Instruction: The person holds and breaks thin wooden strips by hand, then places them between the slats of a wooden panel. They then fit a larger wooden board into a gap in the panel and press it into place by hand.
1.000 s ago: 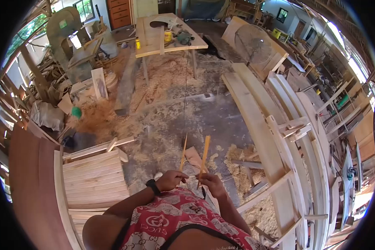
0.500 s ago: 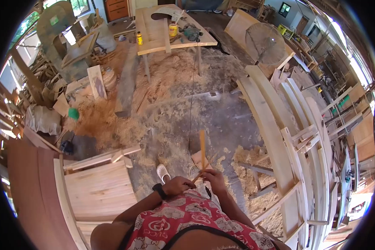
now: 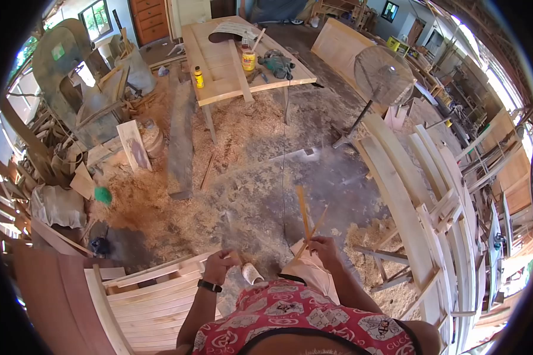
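My right hand (image 3: 326,248) is closed around the lower part of thin yellowish wooden strips (image 3: 302,210). Two of their ends spread upward in a narrow V, one near upright and the other leaning right. To the left, apart from the strips, my left hand (image 3: 219,265) is held with its fingertips pinched together. A small tan bit shows at those fingertips, too small to name. A dark band (image 3: 209,286) circles the left wrist. Below the hands are the red patterned top (image 3: 284,307) and a light shoe (image 3: 251,273).
Ahead, a wooden table (image 3: 219,65) bears a yellow bottle (image 3: 199,77), a yellow tub (image 3: 249,61) and a green power tool (image 3: 276,63). A standing fan (image 3: 385,74) and long boards (image 3: 391,195) line the right. A slatted wooden piece (image 3: 154,305) lies at left; shavings cover the floor.
My hands were together at the strips; the left has moved away to the left, and the right has moved rightward with the strips. The view has shifted, showing more of the fan stand.
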The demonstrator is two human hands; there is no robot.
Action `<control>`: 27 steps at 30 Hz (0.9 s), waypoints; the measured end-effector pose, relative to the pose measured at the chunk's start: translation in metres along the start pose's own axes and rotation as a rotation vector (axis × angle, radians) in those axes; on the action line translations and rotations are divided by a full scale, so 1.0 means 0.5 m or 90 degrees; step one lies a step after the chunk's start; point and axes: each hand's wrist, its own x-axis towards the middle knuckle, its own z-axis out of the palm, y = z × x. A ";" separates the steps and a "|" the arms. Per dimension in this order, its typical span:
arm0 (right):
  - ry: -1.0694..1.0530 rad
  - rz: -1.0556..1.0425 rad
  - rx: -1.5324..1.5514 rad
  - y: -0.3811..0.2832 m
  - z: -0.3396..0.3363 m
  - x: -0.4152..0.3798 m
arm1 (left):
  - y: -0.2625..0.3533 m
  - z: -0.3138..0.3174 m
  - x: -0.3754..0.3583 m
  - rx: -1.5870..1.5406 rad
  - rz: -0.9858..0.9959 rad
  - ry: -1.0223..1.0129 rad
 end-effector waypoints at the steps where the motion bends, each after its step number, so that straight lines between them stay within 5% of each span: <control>1: -0.002 0.000 -0.002 0.004 0.009 0.025 | 0.005 -0.021 0.023 -0.002 0.001 0.002; 5: -0.063 -0.016 -0.118 0.009 0.047 0.118 | 0.027 -0.069 0.069 -0.268 0.054 0.024; 7: -0.075 -0.002 -0.151 -0.035 0.109 0.183 | 0.091 -0.104 0.074 -0.346 0.064 0.231; 11: -0.133 -0.001 -0.157 -0.092 0.183 0.323 | -0.085 -0.333 0.205 -0.559 0.161 0.423; 13: -0.163 -0.010 -0.116 -0.119 0.222 0.418 | -0.181 -0.424 0.235 0.346 0.291 0.576; 14: -0.181 -0.008 -0.084 -0.116 0.234 0.457 | -0.136 -0.401 0.210 0.485 0.195 0.549; 15: -0.229 0.024 -0.113 -0.122 0.244 0.479 | -0.107 -0.368 0.197 0.464 0.144 0.589; 17: -0.242 0.003 -0.043 -0.196 0.282 0.557 | -0.008 -0.299 0.250 -0.550 0.249 0.614; 20: -0.263 0.028 -0.038 -0.297 0.316 0.630 | 0.090 -0.206 0.273 -0.456 0.159 0.564; 27: -0.322 -0.013 -0.213 -0.408 0.407 0.895 | 0.071 -0.095 0.356 -0.282 0.033 0.539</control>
